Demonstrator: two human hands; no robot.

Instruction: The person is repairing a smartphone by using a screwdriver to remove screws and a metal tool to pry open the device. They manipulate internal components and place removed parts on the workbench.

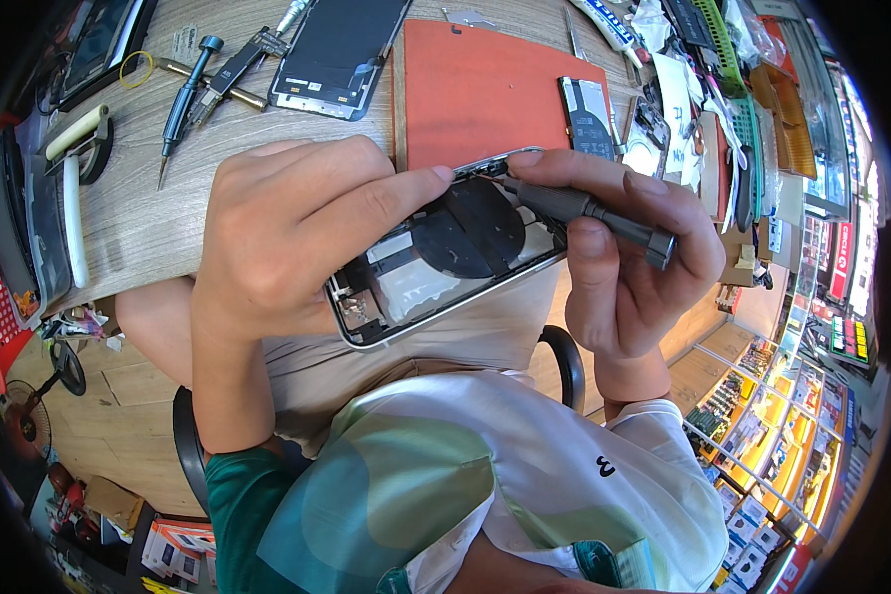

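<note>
An opened smartphone housing (411,287) lies tilted above my lap, its bare inside facing up and a round black pad (470,228) in its middle. My left hand (287,223) grips the housing from the left, index finger stretched along its far edge and thumb underneath. In my right hand (653,262) is a dark grey precision screwdriver (584,208), pinched between thumb and fingers. Its tip points into the far corner of the housing, where small dark parts sit; the exact contact is too small to make out. My right index fingertip touches the rim beside it.
On the wooden bench (139,233) lie an orange mat (485,89), a phone screen (332,59), a phone battery (586,114), a blue-grey screwdriver (186,109) and a white-handled roller (74,213). Clutter and a green basket (721,49) fill the right side.
</note>
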